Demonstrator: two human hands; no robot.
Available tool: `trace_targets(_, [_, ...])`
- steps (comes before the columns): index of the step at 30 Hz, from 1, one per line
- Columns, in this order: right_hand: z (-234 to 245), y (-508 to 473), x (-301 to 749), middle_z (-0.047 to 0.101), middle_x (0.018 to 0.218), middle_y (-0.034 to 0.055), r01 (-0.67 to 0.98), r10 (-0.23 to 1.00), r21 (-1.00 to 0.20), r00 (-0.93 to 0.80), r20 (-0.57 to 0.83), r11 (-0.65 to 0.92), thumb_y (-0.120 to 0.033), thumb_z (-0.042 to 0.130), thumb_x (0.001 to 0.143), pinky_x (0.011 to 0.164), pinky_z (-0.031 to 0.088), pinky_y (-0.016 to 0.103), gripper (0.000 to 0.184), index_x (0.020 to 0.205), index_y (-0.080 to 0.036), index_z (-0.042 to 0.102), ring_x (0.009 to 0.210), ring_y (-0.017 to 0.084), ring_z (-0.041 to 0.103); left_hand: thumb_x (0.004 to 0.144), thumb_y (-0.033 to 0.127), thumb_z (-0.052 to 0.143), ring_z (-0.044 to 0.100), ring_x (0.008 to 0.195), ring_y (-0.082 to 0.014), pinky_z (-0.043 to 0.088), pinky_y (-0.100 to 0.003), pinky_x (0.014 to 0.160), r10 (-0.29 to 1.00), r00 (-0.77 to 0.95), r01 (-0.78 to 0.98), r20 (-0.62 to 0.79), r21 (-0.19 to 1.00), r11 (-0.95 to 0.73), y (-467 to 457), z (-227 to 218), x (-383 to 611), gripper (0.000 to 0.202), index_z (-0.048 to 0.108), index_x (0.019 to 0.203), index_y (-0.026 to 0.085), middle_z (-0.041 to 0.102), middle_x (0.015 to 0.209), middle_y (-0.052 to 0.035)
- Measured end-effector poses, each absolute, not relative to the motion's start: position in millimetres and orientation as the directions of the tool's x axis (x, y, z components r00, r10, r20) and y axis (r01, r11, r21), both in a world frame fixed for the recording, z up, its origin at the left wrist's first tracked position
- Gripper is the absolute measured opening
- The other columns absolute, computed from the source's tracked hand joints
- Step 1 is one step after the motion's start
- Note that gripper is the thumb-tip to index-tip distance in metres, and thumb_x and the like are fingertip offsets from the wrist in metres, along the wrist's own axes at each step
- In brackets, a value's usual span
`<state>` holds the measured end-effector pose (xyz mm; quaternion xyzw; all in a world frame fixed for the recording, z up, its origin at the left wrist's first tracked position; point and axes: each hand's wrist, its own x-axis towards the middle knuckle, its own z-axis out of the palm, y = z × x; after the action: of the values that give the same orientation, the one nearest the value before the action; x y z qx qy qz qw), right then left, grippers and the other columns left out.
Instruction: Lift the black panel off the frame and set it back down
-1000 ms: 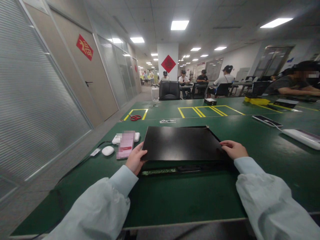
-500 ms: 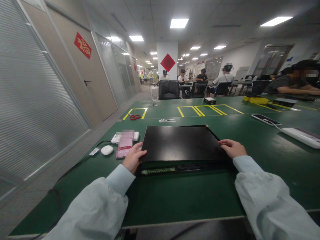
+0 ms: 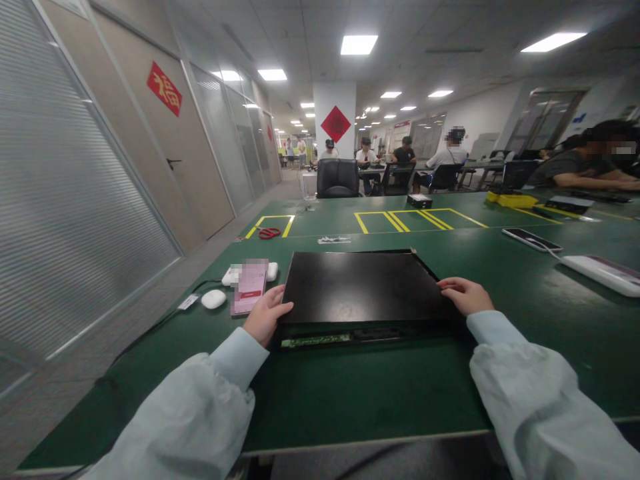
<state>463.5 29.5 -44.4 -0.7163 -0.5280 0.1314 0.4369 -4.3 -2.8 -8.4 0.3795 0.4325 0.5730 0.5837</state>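
A flat black panel lies on the green table in front of me, its near edge raised a little. Below that edge a thin green circuit strip shows. My left hand grips the panel's near left corner, thumb on top. My right hand holds the near right corner, fingers curled over the edge. Both sleeves are pale blue.
Left of the panel lie a pink-screened phone, a white earbud case and a white charger block with a cable. Red scissors lie further back. A phone and a white device are at right. People sit at far desks.
Almost nothing has moved; both hands keep their hold on the panel's near corners, and the view has shifted very slightly.
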Motion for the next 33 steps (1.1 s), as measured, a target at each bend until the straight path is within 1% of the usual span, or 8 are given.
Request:
trace_targets(5, [-39.6,26.9,460.4,0.073,0.072,0.0017,0.649,0.87,-0.753,0.428,0.245,-0.108,-0.033,0.062,0.059,0.073,0.049,0.034,0.024,0.076,-0.025,0.076,0.074,0.022,0.067,0.055,0.013,0.085,0.064,0.118,-0.0329,0.052,-0.043,0.101,0.999,0.014,-0.376,-0.039,0.926,0.042,-3.3,-6.8,-3.0,0.056,0.066,0.108,0.016,0.075,0.113,-0.0115])
trace_targets(10, [-35.5,26.1,458.1,0.072,0.068,0.0004,0.674,0.858,-0.729,0.44,0.265,-0.121,-0.032,0.062,0.059,0.067,0.048,0.033,0.019,0.07,-0.026,0.075,0.068,0.02,0.066,0.057,0.013,0.085,0.06,0.124,-0.0328,0.048,-0.043,0.105,0.999,0.035,-0.391,-0.004,0.92,0.017,-3.1,-6.4,-2.2,0.062,0.064,0.115,0.016,0.073,0.119,-0.0126])
trace_targets(15, [-36.1,27.2,460.1,0.073,0.068,-0.0005,0.712,0.866,-0.693,0.412,0.283,-0.112,-0.031,0.062,0.059,0.067,0.049,0.031,0.018,0.069,-0.027,0.075,0.067,0.019,0.066,0.057,0.016,0.087,0.061,0.123,-0.0328,0.048,-0.042,0.106,1.0,0.031,-0.378,-0.001,0.926,0.013,-2.2,-8.5,-2.5,0.059,0.066,0.112,0.017,0.073,0.12,-0.0128])
trace_targets(19, [-37.7,28.2,461.6,0.074,0.071,-0.0005,0.731,0.87,-0.674,0.395,0.295,-0.103,-0.031,0.062,0.06,0.067,0.049,0.031,0.018,0.071,-0.027,0.075,0.069,0.019,0.068,0.059,0.017,0.086,0.06,0.125,-0.0318,0.047,-0.041,0.107,1.0,0.03,-0.367,0.0,0.93,0.011,-2.0,-10.1,-1.9,0.058,0.065,0.113,0.017,0.071,0.124,-0.0134])
trace_targets(26, [-34.3,26.3,458.1,0.074,0.073,-0.0005,0.745,0.877,-0.655,0.393,0.278,-0.126,-0.029,0.061,0.062,0.073,0.05,0.032,0.02,0.075,-0.028,0.076,0.074,0.02,0.068,0.055,0.017,0.089,0.059,0.126,-0.033,0.044,-0.044,0.109,1.0,0.013,-0.365,-0.009,0.931,0.013,-1.6,-9.1,0.9,0.063,0.064,0.113,0.017,0.072,0.121,-0.0131])
trace_targets(33, [-35.9,27.7,460.0,0.074,0.073,-0.0007,0.766,0.876,-0.634,0.372,0.306,-0.104,-0.03,0.061,0.062,0.07,0.051,0.031,0.021,0.074,-0.028,0.077,0.072,0.02,0.068,0.057,0.015,0.087,0.051,0.134,-0.0323,0.039,-0.044,0.113,1.0,0.025,-0.335,0.013,0.942,-0.004,-3.4,-7.3,2.5,0.059,0.066,0.112,0.015,0.068,0.129,-0.015])
